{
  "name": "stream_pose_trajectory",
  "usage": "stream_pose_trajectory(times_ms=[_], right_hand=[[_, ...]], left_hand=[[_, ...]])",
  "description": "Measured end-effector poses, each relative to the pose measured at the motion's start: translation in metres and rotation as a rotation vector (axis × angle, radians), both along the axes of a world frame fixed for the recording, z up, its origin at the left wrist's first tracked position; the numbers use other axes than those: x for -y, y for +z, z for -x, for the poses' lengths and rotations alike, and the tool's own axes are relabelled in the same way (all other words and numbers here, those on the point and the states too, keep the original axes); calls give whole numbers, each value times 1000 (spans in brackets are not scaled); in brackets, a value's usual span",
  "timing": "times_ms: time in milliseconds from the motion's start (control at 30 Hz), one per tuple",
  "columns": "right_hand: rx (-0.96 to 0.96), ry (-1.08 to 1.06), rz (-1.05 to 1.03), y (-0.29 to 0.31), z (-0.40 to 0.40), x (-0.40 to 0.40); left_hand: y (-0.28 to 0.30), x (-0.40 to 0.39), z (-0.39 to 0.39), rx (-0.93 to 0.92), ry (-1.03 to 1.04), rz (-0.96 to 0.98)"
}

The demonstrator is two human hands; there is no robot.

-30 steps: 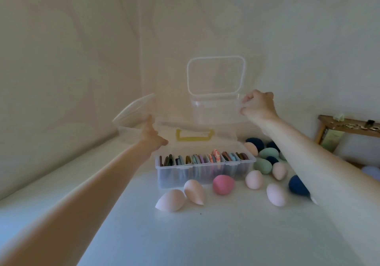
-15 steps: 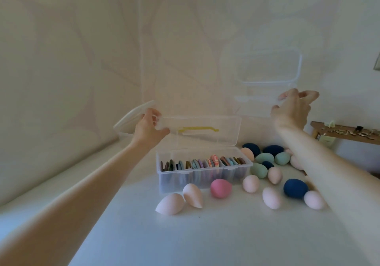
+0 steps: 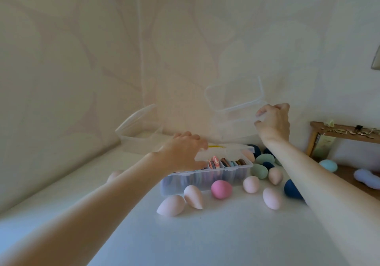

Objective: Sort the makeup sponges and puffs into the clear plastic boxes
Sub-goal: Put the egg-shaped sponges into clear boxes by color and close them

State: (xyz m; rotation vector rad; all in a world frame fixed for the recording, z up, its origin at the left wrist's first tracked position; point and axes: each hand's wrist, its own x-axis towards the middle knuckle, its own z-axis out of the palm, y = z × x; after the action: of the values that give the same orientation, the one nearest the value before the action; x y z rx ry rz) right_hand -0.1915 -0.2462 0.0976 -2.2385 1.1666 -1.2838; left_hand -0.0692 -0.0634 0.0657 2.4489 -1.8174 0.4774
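A long clear box in the middle of the white table holds a row of flat coloured puffs. My left hand grips its hinged lid, which is lowered almost onto the box. My right hand holds a second, empty clear box with its lid open, up in the air behind the long box. Egg-shaped sponges lie loose around: two pale pink ones, a bright pink one, more pink, green and navy ones at the right.
A third clear box with its lid tilted open stands at the back left by the wall. A wooden shelf with small items is at the right. A light blue sponge and a pale lilac object lie beyond the table's right edge.
My left hand has brought the long box's lid down from upright to nearly closed. My right hand has carried the empty box lower and tilted it.
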Motion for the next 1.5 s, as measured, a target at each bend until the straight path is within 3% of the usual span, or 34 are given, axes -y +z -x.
stream_pose_trajectory(times_ms=[200,600,733,1000,1067,1133,1200,1267,1333,1500], right_hand=[[-61,199,-122,-12,-8,6],[-139,323,-223,-15,-41,9],[-230,338,-266,-27,-46,10],[-223,360,-491,-39,-47,20],[-265,338,-417,-33,-46,17],[-226,302,-183,-23,-41,7],[-217,462,-20,-14,-33,-13],[-423,630,36,-17,-24,-35],[-630,619,86,-24,-17,-48],[-676,595,13,-23,3,-57]], left_hand=[[-15,1,-13,-248,-67,-25],[-10,-15,-42,-484,-118,-60],[-15,-16,-46,-524,-122,-53],[-22,-14,-47,-499,-110,-41],[-25,-15,-47,-479,-102,-19],[-28,-15,-45,-445,-96,10],[-29,-15,-43,-403,-83,27],[-29,-16,-40,-385,-64,17],[-27,-18,-37,-419,-45,-8],[-21,-27,-35,-467,-10,57]])
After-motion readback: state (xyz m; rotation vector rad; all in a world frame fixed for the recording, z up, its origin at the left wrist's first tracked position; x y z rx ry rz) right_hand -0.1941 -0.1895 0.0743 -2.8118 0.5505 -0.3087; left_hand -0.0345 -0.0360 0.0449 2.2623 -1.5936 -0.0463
